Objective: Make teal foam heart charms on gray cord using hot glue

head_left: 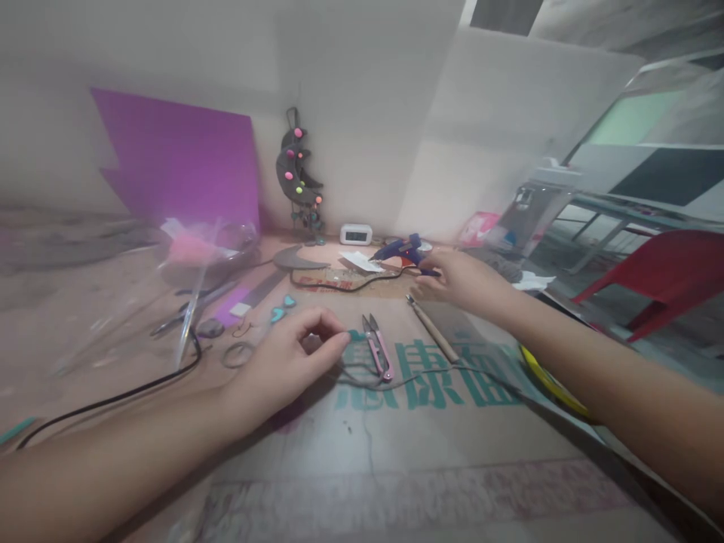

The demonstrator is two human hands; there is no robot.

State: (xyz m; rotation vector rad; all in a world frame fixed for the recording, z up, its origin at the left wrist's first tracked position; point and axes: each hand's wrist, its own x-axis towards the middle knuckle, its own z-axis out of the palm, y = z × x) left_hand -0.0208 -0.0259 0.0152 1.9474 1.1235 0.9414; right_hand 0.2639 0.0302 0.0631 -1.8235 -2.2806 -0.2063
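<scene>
My left hand is low over the printed board, thumb and forefinger pressed together. Whatever is in that pinch, if anything, is too small to make out. Farther back on the right, my right hand has its fingers curled round the handle of a dark blue glue gun, whose nozzle points left over a white paper. Pink thread snips lie between my hands, blades pointing away. A wooden-handled tool lies to their right. Small teal pieces rest behind my left hand, near a grey crescent.
A grey crescent ornament with coloured dots hangs on the wall above a small digital clock. Purple sheets lean at left, behind clear plastic wrap. A black cable crosses the left side. Yellow tape lies beneath my right forearm.
</scene>
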